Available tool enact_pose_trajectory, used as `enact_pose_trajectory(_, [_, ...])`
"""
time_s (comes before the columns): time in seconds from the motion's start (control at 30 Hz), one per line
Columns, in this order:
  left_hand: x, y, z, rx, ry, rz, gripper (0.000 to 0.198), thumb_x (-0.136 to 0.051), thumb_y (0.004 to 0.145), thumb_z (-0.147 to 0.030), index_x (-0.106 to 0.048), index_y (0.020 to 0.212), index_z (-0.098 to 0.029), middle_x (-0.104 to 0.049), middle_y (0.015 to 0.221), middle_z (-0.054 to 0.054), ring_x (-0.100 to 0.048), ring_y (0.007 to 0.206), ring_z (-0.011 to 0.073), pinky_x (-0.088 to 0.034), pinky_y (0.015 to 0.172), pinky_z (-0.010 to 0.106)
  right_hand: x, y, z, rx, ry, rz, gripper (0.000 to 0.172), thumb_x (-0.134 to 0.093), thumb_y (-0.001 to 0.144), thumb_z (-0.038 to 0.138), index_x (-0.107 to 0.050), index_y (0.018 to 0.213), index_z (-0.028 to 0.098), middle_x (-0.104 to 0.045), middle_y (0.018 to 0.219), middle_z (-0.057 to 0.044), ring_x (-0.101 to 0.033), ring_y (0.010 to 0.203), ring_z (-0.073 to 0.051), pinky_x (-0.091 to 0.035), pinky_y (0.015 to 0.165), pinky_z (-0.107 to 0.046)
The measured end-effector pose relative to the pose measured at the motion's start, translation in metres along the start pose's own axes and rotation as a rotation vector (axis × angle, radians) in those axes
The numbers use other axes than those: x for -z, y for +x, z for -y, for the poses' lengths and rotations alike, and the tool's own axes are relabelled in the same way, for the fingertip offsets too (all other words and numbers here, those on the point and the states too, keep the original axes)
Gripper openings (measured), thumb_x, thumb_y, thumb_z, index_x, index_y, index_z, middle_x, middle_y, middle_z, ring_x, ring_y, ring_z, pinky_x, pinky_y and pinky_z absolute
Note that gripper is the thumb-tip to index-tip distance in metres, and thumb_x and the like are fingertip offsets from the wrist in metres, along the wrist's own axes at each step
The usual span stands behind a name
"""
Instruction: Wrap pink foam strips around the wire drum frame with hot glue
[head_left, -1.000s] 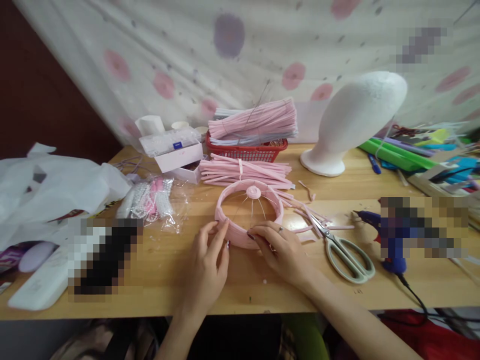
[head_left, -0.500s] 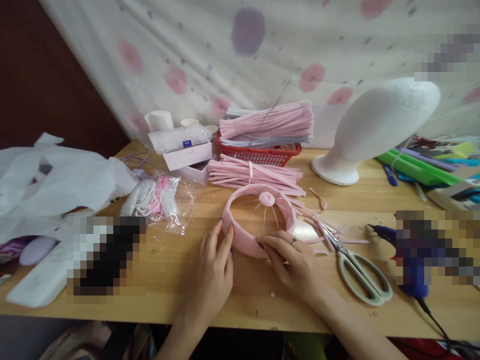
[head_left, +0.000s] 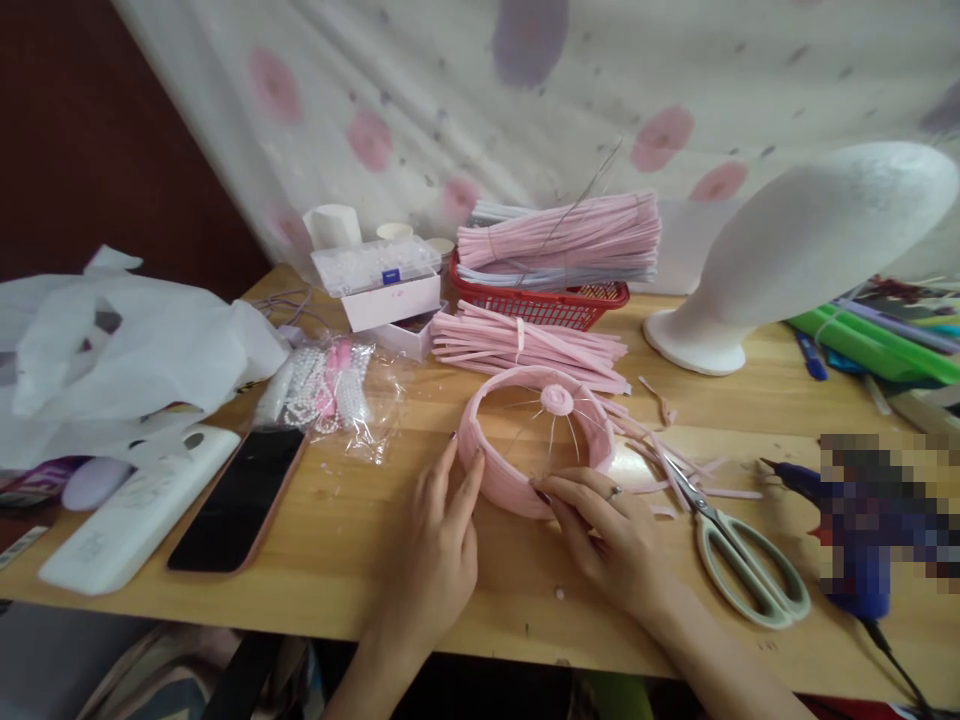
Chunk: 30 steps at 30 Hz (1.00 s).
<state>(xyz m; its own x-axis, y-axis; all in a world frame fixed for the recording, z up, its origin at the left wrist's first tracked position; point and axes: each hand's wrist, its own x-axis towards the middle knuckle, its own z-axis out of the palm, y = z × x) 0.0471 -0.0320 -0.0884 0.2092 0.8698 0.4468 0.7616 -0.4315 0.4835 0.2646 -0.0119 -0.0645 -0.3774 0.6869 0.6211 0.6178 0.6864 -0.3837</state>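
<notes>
A pink band (head_left: 504, 490) of pipe cleaner strips, bent into a ring, rests on the wooden table. Thin pale wires fan out from a small coiled pink disc (head_left: 556, 400) at its far inner side. My left hand (head_left: 442, 535) steadies the ring's left side, index finger and thumb against the outer wall. At the front edge, my right hand (head_left: 611, 530), wearing a ring, pinches the band between thumb and fingers. Scissors (head_left: 750, 555) with pale green handles lie right of it, blades among loose pink strips (head_left: 686, 460).
Behind are a pink pipe cleaner bundle (head_left: 540, 350), a red basket (head_left: 517, 302) and a white foam head (head_left: 810, 250). To the left lie a bag of beads (head_left: 334, 390), a phone (head_left: 240, 500) and a white power bank (head_left: 139, 515). A blue glue gun (head_left: 862, 580) sits right.
The camera view has shifted, so the scene sits further right in the picture. Both hands keep nearly the same hold on the pink band.
</notes>
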Motion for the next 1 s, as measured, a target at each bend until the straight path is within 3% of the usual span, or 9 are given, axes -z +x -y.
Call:
enact_pose_trajectory(0.07, [0.012,0.008,0.005,-0.025,-0.056,-0.031,0.062,-0.042,0.096,-0.006,-0.040,0.153,-0.031,-0.056,0.144,0.012,-0.058,0.131,0.0255,-0.055,0.104,0.045,0.000,0.000,-0.001,0.009,-0.006,-0.001,0.033,-0.051,0.095,0.003,-0.063,0.119,0.023,-0.071,0.097,-0.008,-0.071,0.083,-0.018,-0.059,0.072,-0.030])
enact_pose_trajectory(0.13, [0.028,0.024,0.013,-0.066,-0.101,-0.061,0.046,-0.049,0.098,-0.015,-0.055,0.142,-0.027,-0.070,0.118,0.009,-0.069,0.108,0.0214,-0.059,0.092,0.037,0.001,0.000,-0.002,0.027,-0.014,-0.003,0.034,-0.052,0.094,0.002,-0.062,0.119,0.023,-0.072,0.098,-0.008,-0.071,0.084,-0.018,-0.059,0.072,-0.030])
enact_pose_trajectory(0.23, [0.050,0.056,0.024,-0.154,-0.088,0.117,0.029,-0.055,0.099,-0.023,-0.067,0.125,-0.023,-0.074,0.086,0.002,-0.071,0.077,0.0159,-0.058,0.076,0.029,0.002,0.000,-0.003,0.044,-0.030,0.007,0.035,-0.053,0.093,0.002,-0.063,0.119,0.022,-0.073,0.099,-0.008,-0.072,0.084,-0.018,-0.059,0.072,-0.029])
enact_pose_trajectory(0.33, [0.060,0.085,0.031,-0.238,0.004,0.249,0.024,-0.058,0.098,-0.027,-0.073,0.117,-0.026,-0.079,0.095,0.003,-0.074,0.081,0.0174,-0.056,0.074,0.028,0.003,0.000,-0.004,0.055,-0.049,0.004,0.034,-0.053,0.093,0.004,-0.064,0.119,0.022,-0.073,0.098,-0.008,-0.072,0.082,-0.018,-0.058,0.070,-0.029])
enact_pose_trajectory(0.47, [0.061,0.105,0.033,-0.366,0.087,0.402,0.021,-0.056,0.099,-0.027,-0.075,0.106,-0.027,-0.080,0.099,0.001,-0.075,0.087,0.0174,-0.053,0.073,0.025,0.003,0.000,-0.005,0.053,-0.062,0.019,0.036,-0.052,0.093,0.004,-0.063,0.122,0.024,-0.074,0.098,-0.008,-0.072,0.083,-0.019,-0.058,0.070,-0.030])
enact_pose_trajectory(0.63, [0.067,0.119,0.025,-0.429,0.273,0.483,0.019,-0.057,0.099,-0.030,-0.073,0.092,-0.024,-0.075,0.079,-0.002,-0.070,0.068,0.0161,-0.039,0.056,0.023,0.003,0.000,-0.006,0.059,-0.072,0.025,0.035,-0.052,0.093,0.003,-0.062,0.121,0.023,-0.073,0.096,-0.008,-0.070,0.080,-0.019,-0.056,0.067,-0.029])
enact_pose_trajectory(0.77, [0.072,0.125,0.022,-0.486,0.320,0.500,0.018,-0.061,0.097,-0.030,-0.069,0.084,-0.022,-0.074,0.073,-0.003,-0.069,0.064,0.0163,-0.030,0.051,0.026,0.003,0.002,-0.004,0.043,-0.083,0.025,0.032,-0.053,0.094,0.005,-0.063,0.119,0.022,-0.073,0.093,-0.007,-0.070,0.077,-0.018,-0.055,0.065,-0.028])
enact_pose_trajectory(1.0, [0.070,0.123,0.029,-0.460,0.086,0.529,0.012,-0.060,0.099,-0.025,-0.071,0.096,-0.021,-0.079,0.091,-0.002,-0.074,0.079,0.0165,-0.043,0.063,0.025,0.005,0.006,-0.002,0.058,-0.085,0.030,0.029,-0.055,0.092,0.002,-0.064,0.114,0.019,-0.074,0.094,-0.007,-0.070,0.076,-0.017,-0.056,0.065,-0.027])
